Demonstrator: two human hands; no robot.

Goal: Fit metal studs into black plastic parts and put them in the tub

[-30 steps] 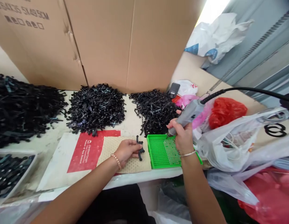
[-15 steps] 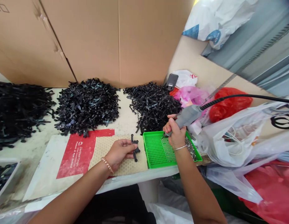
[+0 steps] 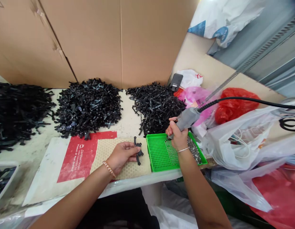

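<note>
My left hand (image 3: 121, 155) pinches a small black plastic part (image 3: 137, 150) and holds it down on a beige honeycomb mat (image 3: 118, 168). My right hand (image 3: 177, 134) is wrapped round a grey electric screwdriver (image 3: 185, 119) with a black cable (image 3: 252, 101). The tool's tip points down into a green perforated tray (image 3: 161, 152) just right of the mat. Small metal screws (image 3: 194, 150) lie along the tray's right side.
Three heaps of black plastic parts (image 3: 89, 106) (image 3: 157, 105) (image 3: 16, 111) lie along a cardboard wall (image 3: 114, 41). A red and white sheet (image 3: 78, 157) lies under the mat. Plastic bags (image 3: 244, 140) crowd the right, a phone (image 3: 176, 82) sits behind, a grey bin (image 3: 4, 181) at left.
The view shifted down and left early on. My right hand with the screwdriver edged slightly left over the green tray. My left hand kept the black part still on the mat.
</note>
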